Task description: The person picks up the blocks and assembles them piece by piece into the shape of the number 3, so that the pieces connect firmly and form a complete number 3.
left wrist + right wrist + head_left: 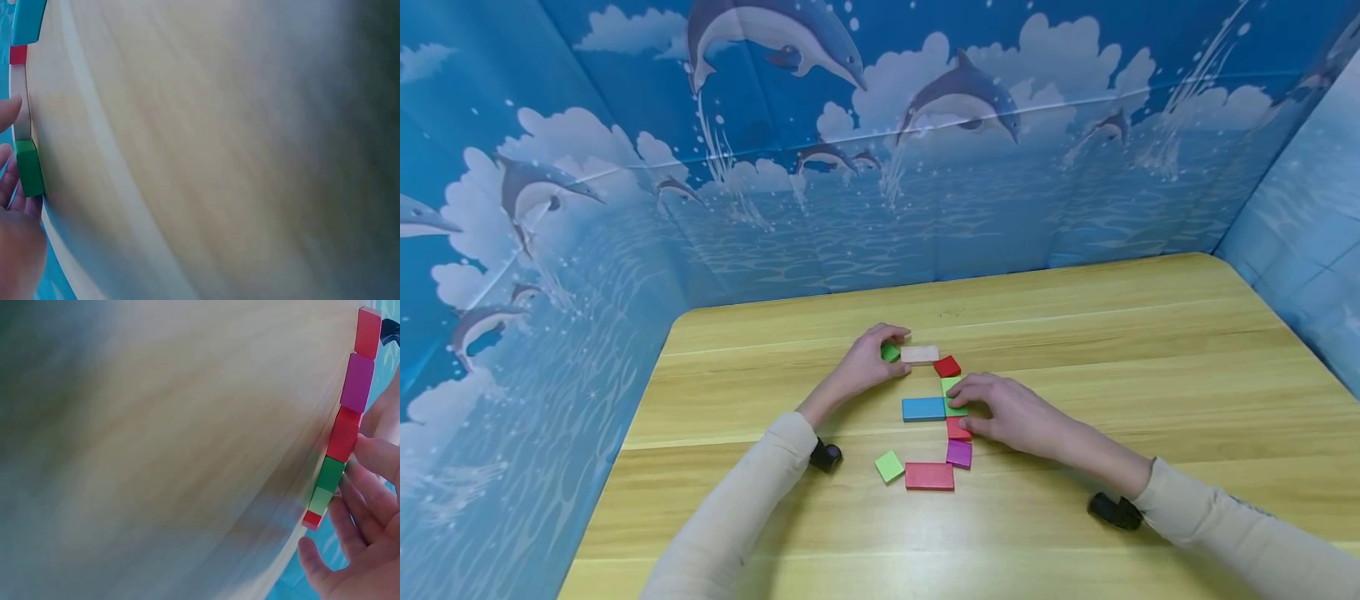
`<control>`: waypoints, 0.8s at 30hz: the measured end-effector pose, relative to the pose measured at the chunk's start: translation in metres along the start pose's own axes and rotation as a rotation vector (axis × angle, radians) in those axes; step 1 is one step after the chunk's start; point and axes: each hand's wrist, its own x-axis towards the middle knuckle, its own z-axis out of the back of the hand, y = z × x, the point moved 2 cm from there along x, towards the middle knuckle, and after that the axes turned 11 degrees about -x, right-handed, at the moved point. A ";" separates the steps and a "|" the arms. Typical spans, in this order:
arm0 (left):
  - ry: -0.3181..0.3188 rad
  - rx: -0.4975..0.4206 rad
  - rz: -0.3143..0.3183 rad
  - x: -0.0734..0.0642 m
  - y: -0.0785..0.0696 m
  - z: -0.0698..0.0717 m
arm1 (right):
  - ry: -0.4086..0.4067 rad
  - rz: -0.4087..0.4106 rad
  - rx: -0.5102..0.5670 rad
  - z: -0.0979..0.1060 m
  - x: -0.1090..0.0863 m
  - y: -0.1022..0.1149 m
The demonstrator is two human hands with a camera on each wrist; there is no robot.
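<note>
My left hand (pixel 868 360) curves round a green block (pixel 890 352) at the upper left end of a row of blocks, its thumb and index fingertip reaching past it beside a white block (pixel 919 355). In the left wrist view, fingers lie along the green block (pixel 29 167). Right of the row, my right hand (pixel 1018 414) has its thumb at a red block (pixel 958 428) and its fingertips at a light green block (pixel 951 386) and a green block (pixel 956 408). Those fingers look loosely bent in the right wrist view, the thumb against the red block (pixel 344 434).
A small red block (pixel 947 366) continues the row below the white one. A blue block (pixel 922 409) juts left from its middle. Farther down are a purple block (pixel 958 453), a long red block (pixel 929 477) and a tilted light green block (pixel 889 467). Dolphin-print cloth surrounds the wooden table (pixel 1150 333).
</note>
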 end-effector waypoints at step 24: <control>-0.087 -0.115 0.025 -0.024 0.012 0.018 | -0.005 0.002 0.028 0.001 -0.001 0.000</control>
